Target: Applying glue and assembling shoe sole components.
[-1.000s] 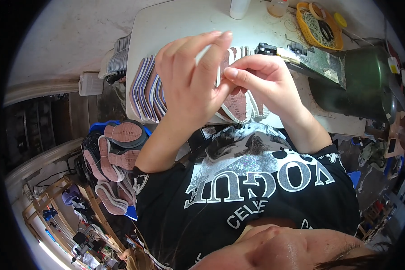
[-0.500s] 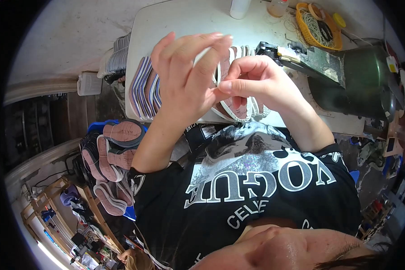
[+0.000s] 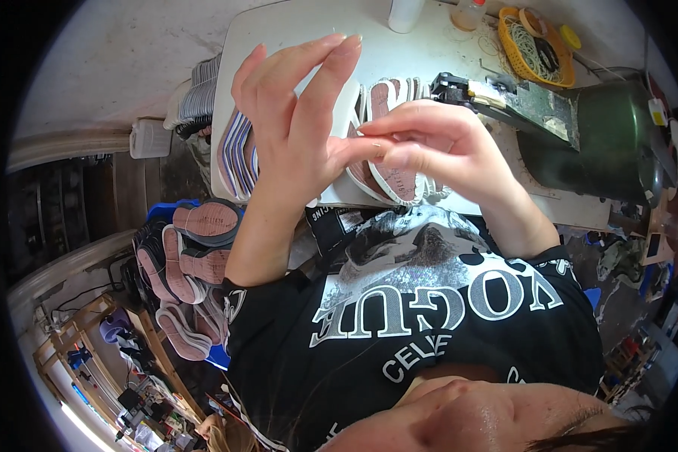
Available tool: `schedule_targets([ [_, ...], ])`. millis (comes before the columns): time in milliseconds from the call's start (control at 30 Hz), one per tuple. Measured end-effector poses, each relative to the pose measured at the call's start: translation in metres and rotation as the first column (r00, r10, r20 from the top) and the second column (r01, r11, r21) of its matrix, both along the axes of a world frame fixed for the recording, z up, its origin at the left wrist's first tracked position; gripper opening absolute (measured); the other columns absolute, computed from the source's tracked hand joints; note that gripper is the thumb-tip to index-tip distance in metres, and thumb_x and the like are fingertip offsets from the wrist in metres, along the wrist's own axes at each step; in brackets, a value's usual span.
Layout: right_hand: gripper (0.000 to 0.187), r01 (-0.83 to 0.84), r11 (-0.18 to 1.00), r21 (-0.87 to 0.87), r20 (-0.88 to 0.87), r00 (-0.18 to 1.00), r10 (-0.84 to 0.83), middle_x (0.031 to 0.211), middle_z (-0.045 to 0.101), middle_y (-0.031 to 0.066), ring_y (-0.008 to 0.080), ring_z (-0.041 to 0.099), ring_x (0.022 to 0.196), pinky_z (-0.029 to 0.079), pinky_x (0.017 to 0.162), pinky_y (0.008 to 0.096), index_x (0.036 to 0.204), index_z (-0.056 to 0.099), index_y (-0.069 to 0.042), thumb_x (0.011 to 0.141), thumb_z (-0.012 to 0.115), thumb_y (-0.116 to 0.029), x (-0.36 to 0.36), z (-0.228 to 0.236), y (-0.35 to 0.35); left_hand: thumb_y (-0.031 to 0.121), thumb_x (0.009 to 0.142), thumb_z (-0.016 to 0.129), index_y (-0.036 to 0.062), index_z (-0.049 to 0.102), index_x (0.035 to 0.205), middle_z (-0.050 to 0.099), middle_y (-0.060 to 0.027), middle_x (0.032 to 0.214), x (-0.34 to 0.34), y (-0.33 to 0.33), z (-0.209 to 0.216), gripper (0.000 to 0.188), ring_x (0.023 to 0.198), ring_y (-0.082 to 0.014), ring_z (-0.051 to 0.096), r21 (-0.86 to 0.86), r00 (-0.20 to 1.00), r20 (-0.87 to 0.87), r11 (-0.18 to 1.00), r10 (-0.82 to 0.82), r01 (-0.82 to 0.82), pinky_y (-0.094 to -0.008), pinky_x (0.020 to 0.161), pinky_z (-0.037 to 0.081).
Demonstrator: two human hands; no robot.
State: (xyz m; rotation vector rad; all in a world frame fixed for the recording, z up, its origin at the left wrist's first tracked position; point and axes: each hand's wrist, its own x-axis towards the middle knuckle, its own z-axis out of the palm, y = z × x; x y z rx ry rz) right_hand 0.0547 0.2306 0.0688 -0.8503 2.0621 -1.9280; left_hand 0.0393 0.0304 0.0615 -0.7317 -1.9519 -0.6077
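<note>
L fingers [image 3: 320, 89] wider, thumb [image 3: 358, 150] agst R fingers [image 3: 418, 119]

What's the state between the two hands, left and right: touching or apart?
Touching. The head view shows the left hand with its thumb tip against the thumb of the right hand, no gap visible.

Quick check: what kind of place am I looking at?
Probably a small footwear workshop: shoe soles stand in rows on the white table, more soles are heaped nearby, and a yellow basket holds cord.
</note>
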Motion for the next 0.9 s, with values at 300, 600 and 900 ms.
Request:
schedule_targets([
  [300, 0.020, 0.139, 0.989, -0.055, 0.329, 0.937, -0.114, 0.085, 0.071, 0.0034, 0.0124, 0.066, 0.079, 0.052, 0.074, 0.0281, 0.094, 0.072, 0.000, 0.096, 0.064, -0.018, -0.009, -0.017, -0.004, 0.045, 0.058, 0.084, 0.0137, 0.054, 0.140, 0.054, -0.0028, 0.133, 0.003, 0.006, 0.005, 0.093, 0.117, -0.0224, 0.049, -0.050, 0.975, 0.220, 0.998, -0.020, 0.032, -0.0511, 0.103, 0.030],
  [600, 0.019, 0.168, 0.975, 0.145, -0.398, 0.912, -0.098, 0.078, 0.058, 0.0099, 0.0193, 0.053, 0.069, 0.043, 0.063, 0.0308, 0.085, 0.060, 0.002, 0.095, 0.058, -0.015, -0.006, -0.014, 0.011, 0.050, 0.059, 0.085, 0.0070, 0.054, 0.137, 0.053, -0.0080, 0.133, 0.004, -0.004, -0.003, 0.095, 0.116, -0.0267, 0.048, 0.080, 0.971, 0.236, 0.996, -0.046, 0.028, -0.0431, 0.100, 0.034],
  [900, 0.029, -0.130, 0.967, -0.221, 0.269, 0.945, 0.188, 0.076, 0.057, 0.0004, 0.0087, 0.051, 0.076, 0.041, 0.068, 0.0257, 0.086, 0.061, -0.001, 0.101, 0.058, -0.027, -0.012, -0.016, 0.010, 0.039, 0.053, 0.095, 0.0077, 0.053, 0.139, 0.048, -0.0114, 0.134, 0.011, -0.002, 0.007, 0.100, 0.124, -0.0278, 0.047, 0.093, 0.911, 0.401, 0.994, -0.097, 0.065, -0.0400, 0.102, 0.042],
])
